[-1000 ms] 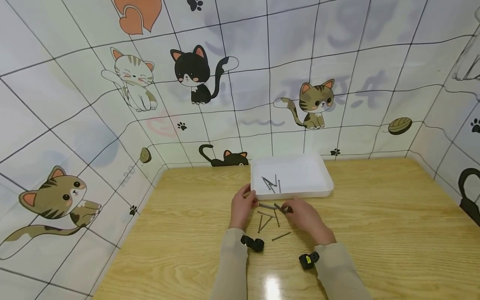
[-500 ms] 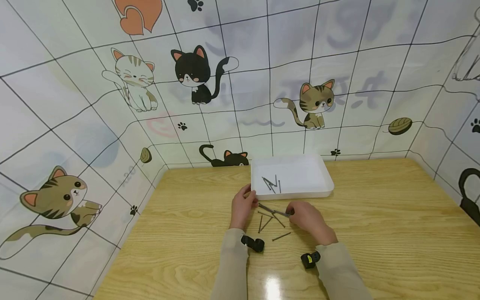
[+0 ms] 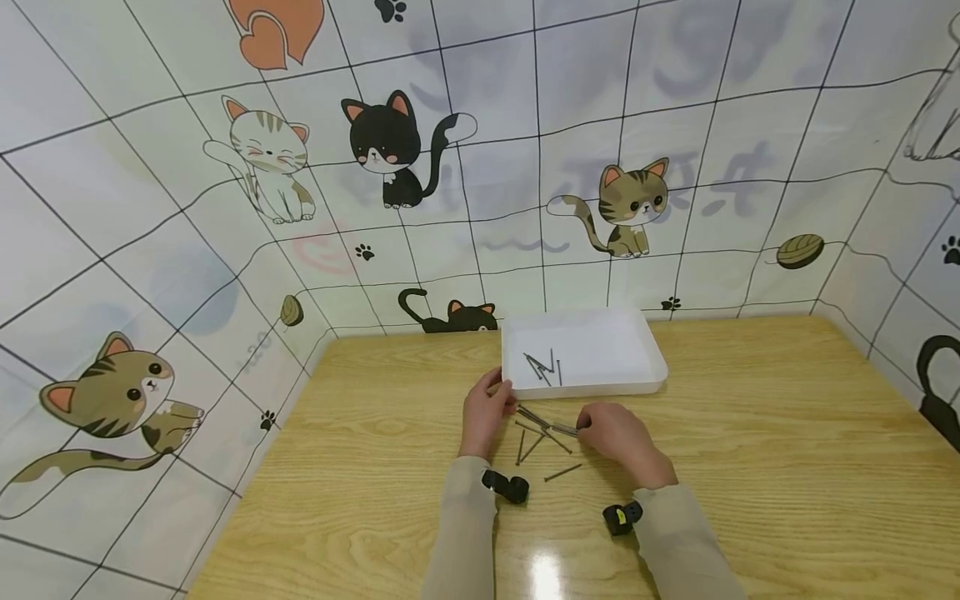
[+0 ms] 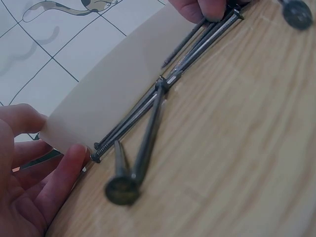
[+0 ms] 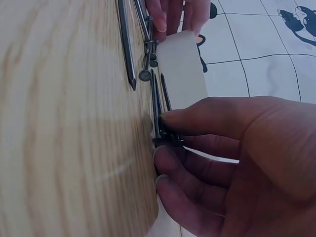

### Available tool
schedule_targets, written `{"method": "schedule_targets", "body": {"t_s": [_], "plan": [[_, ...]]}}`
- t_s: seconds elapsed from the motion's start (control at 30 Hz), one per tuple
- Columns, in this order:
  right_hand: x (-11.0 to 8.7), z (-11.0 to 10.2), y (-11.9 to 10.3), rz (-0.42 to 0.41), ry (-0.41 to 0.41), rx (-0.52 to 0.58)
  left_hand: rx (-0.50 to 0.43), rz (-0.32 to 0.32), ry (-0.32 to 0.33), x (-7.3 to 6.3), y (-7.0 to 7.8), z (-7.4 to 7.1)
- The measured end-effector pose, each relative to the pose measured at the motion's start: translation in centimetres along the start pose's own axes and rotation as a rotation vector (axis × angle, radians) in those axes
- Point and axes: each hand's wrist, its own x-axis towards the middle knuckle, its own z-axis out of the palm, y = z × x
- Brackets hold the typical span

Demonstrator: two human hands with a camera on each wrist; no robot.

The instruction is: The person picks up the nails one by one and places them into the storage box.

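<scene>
In the head view, my left hand holds the near left corner of a white tray, thumb in front and fingers behind the corner. My right hand pinches a few steel nails by their head ends, low over the wood in front of the tray; the right wrist view shows these gripped nails pointing away from the palm. Between both hands lie several loose nails, some crossing each other. One flat-headed nail looms large in the left wrist view. More nails lie inside the tray, toward its left side.
A wooden table carries everything and meets a wall covered in cat-patterned sheeting behind the tray. One separate nail lies nearer to me than the others. A dark wrist camera sits on the right sleeve.
My right hand has shifted slightly right and toward me, and its nails now lie flatter. Some loose nails beneath have swung round. My left hand stays at the tray corner.
</scene>
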Motion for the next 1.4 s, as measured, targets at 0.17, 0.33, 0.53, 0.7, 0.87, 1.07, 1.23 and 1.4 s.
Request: {"method": "schedule_targets", "body": {"t_s": [0.17, 0.33, 0.53, 0.7, 0.87, 1.07, 1.23, 1.4], "plan": [[0.1, -0.2, 0.0, 0.008, 0.005, 0.004, -0.005, -0.007, 0.008, 0.0, 0.0, 0.0], [0.3, -0.2, 0.3, 0.009, 0.009, 0.054, -0.013, -0.007, 0.003, 0.0, 0.0, 0.0], [0.7, -0.2, 0.8, -0.057, 0.037, 0.199, -0.012, -0.007, 0.004, 0.0, -0.1, 0.0], [0.7, -0.3, 0.6, -0.121, 0.053, 0.33, -0.022, -0.028, -0.014, -0.1, 0.1, -0.1], [0.6, -0.5, 0.4, -0.106, 0.013, 0.476, -0.05, -0.041, -0.043, -0.8, 1.6, -0.4], [0.6, -0.8, 0.3, -0.083, -0.016, 0.625, -0.036, -0.026, -0.049, -1.6, 3.1, -0.4], [0.7, -0.7, 0.4, -0.058, -0.019, 0.668, -0.029, -0.021, -0.039, -1.2, 2.5, -0.2], [0.8, -0.9, 0.5, -0.025, -0.006, 0.63, -0.016, -0.012, 0.0, 0.0, 0.2, 0.1]]}}
